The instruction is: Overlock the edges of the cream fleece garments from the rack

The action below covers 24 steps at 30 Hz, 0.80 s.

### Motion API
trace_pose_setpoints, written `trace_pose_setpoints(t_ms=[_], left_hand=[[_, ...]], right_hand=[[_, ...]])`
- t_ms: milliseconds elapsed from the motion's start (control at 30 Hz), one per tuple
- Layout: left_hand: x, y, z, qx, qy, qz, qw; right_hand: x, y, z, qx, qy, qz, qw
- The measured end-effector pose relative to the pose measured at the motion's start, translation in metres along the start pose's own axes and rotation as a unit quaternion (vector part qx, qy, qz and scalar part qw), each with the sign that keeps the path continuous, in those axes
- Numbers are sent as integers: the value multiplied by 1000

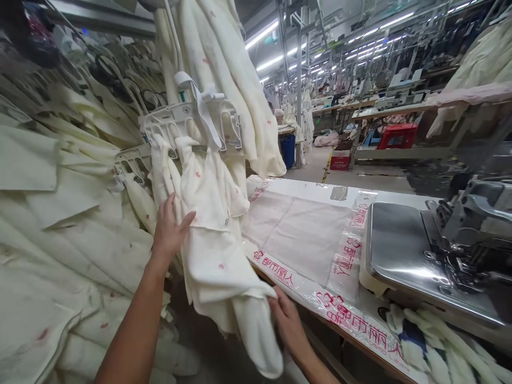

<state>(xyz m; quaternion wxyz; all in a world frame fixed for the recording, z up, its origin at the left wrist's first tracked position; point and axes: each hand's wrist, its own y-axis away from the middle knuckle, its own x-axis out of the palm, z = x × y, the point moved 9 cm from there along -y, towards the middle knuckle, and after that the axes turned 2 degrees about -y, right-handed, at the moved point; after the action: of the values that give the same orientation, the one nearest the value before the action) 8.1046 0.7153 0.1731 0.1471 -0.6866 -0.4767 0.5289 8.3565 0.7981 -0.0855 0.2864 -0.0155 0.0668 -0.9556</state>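
A cream garment piece with small reddish prints hangs from a white clip hanger in front of me. My left hand lies against its left side, thumb and fingers spread apart. Lower down on the right, my right hand grips the edge of the same garment piece, with its fingers partly hidden behind the cloth. A white strap is draped over the hanger. More cream fabric hangs directly above and behind it.
Right of the garment stands a sewing table covered with a printed plastic sheet. A sewing machine sits on its right side, with cloth strips below. Many cream pieces hang on the left. A red stool stands farther back.
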Motion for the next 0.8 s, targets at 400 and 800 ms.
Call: trace_pose_setpoints(t_ms=[400, 800], left_hand=[[84, 101, -126, 307, 81, 145, 937], [140, 152, 108, -375, 233, 129, 888]], right_hand=[[-122, -5, 156, -31, -24, -85, 996], [-118, -4, 141, -82, 270, -124, 951]])
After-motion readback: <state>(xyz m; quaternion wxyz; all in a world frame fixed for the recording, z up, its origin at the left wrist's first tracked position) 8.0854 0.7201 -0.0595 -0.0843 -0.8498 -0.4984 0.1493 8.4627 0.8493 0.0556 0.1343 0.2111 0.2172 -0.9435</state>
